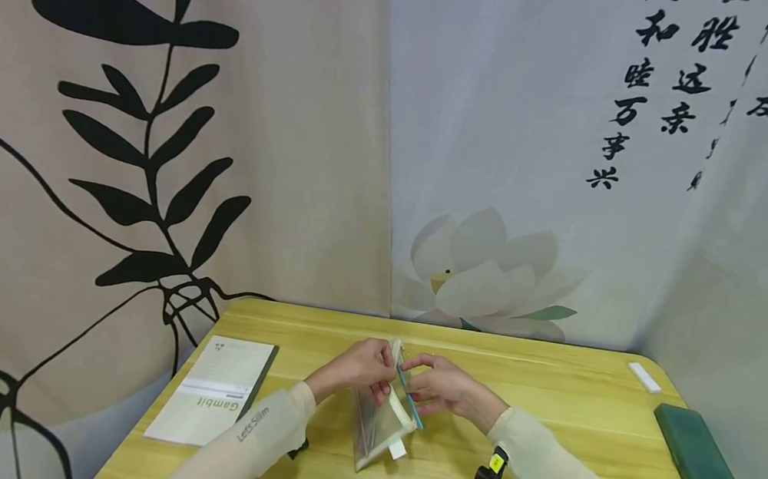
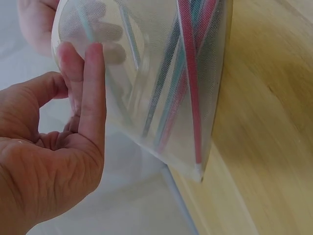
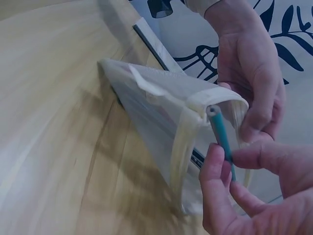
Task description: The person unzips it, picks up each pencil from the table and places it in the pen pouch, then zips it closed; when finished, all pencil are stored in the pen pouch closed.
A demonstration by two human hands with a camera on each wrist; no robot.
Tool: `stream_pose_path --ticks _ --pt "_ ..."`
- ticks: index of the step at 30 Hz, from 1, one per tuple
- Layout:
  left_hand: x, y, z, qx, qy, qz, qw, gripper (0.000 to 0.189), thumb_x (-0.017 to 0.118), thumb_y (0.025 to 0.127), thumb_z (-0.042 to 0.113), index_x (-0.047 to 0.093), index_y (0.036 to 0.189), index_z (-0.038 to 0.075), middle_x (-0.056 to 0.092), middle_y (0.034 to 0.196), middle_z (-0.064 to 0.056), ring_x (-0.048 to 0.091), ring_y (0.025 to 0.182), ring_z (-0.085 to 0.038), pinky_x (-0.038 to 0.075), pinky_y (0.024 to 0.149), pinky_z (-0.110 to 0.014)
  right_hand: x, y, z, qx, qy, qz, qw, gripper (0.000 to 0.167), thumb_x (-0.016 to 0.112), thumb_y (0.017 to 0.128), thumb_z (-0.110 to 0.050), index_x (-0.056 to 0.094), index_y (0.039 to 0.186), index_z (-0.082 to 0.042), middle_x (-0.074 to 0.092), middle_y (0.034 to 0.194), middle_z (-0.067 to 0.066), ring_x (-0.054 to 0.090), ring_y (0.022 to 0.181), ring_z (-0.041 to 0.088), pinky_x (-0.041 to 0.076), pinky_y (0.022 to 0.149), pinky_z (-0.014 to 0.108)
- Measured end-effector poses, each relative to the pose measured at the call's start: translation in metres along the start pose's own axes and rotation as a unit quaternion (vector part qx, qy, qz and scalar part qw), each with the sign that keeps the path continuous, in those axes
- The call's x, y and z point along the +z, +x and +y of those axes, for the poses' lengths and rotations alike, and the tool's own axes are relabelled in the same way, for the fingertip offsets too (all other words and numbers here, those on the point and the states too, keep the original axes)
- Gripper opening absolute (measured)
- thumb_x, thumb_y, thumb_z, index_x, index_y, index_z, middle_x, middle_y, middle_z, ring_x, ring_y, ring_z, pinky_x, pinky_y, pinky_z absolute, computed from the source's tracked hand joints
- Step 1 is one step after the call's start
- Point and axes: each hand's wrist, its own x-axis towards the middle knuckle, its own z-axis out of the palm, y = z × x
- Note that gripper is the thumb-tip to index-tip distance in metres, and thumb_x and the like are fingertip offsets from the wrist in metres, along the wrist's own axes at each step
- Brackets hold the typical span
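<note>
A translucent mesh zip pouch (image 1: pixel 372 435) stands tilted over the table, its mouth open toward the right. My left hand (image 1: pixel 368 365) pinches the pouch's rim. Several pencils lie inside, among them a pink pencil (image 2: pixel 190 83) and dark and teal ones seen through the mesh. Between thumb and fingers, my right hand (image 1: pixel 442 388) grips a teal pencil (image 3: pixel 221 129) at the pouch's mouth. The end of that pencil points toward the right wrist camera. A white tag (image 1: pixel 397 449) hangs from the pouch's lower corner.
A notebook (image 1: pixel 209 392) lies on the wooden table (image 1: pixel 548 409) at the left. On the right side are a green case (image 1: pixel 709 471) and, behind it, a small white block (image 1: pixel 644 377). Printed curtains (image 1: pixel 309 147) hang close behind the table.
</note>
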Motion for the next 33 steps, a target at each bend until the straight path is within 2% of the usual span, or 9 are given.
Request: stream_pose_path --ticks 5,14,19,23,29,33 --pt "0.003 0.000 0.003 -0.003 0.001 -0.003 1.0000 0.006 0.062 0.095 0.002 0.057 0.099 0.000 0.069 0.067 -0.010 0.067 0.051 -0.016 0.068 0.058 -0.038 0.008 0.006 0.000 0.000 0.016 0.019 0.9997 0.050 0.066 0.090 -0.005 0.053 0.139 -0.006 0.065 0.096 0.007 0.065 0.083 0.018 0.061 0.064 0.027" --pt "0.006 -0.001 0.007 0.000 -0.001 0.001 1.0000 0.008 0.062 0.094 0.001 0.055 0.097 0.000 0.068 0.066 -0.009 0.066 0.049 -0.015 0.068 0.058 -0.039 0.016 0.008 0.002 -0.010 0.008 0.011 0.9999 0.055 0.061 0.087 0.002 0.049 0.140 -0.005 0.066 0.076 0.003 0.069 0.078 0.016 0.061 0.065 0.029" --pt "0.005 -0.001 0.005 -0.002 0.004 0.002 1.0000 0.009 0.063 0.095 0.002 0.055 0.098 0.001 0.068 0.066 -0.009 0.066 0.050 -0.015 0.067 0.057 -0.037 0.014 0.006 0.001 -0.013 -0.003 0.027 0.9995 0.049 0.066 0.091 -0.002 0.053 0.138 -0.004 0.067 0.081 0.007 0.071 0.080 0.018 0.065 0.066 0.029" --pt "0.004 -0.002 0.003 -0.007 -0.002 0.008 0.9999 0.009 0.062 0.096 0.004 0.055 0.099 0.001 0.068 0.067 -0.009 0.066 0.050 -0.016 0.067 0.057 -0.037 0.007 0.001 -0.002 -0.016 -0.004 0.031 0.9994 0.045 0.070 0.096 -0.008 0.056 0.138 -0.002 0.069 0.093 0.013 0.071 0.083 0.020 0.068 0.071 0.033" --pt "0.003 -0.002 0.003 -0.009 -0.005 0.015 0.9998 0.007 0.062 0.097 0.004 0.056 0.099 0.000 0.067 0.066 -0.009 0.066 0.050 -0.015 0.067 0.056 -0.036 -0.013 -0.009 -0.005 -0.024 -0.009 0.043 0.9987 0.048 0.070 0.099 -0.016 0.054 0.141 0.002 0.069 0.114 0.018 0.072 0.085 0.021 0.070 0.074 0.038" --pt "0.003 -0.003 0.003 -0.008 0.000 0.021 0.9997 0.007 0.062 0.098 0.004 0.056 0.097 0.000 0.067 0.065 -0.009 0.065 0.049 -0.015 0.067 0.055 -0.036 -0.031 -0.012 0.000 -0.031 -0.044 0.041 0.9977 0.047 0.070 0.101 -0.025 0.057 0.138 0.000 0.069 0.109 0.014 0.073 0.080 0.020 0.069 0.069 0.037"
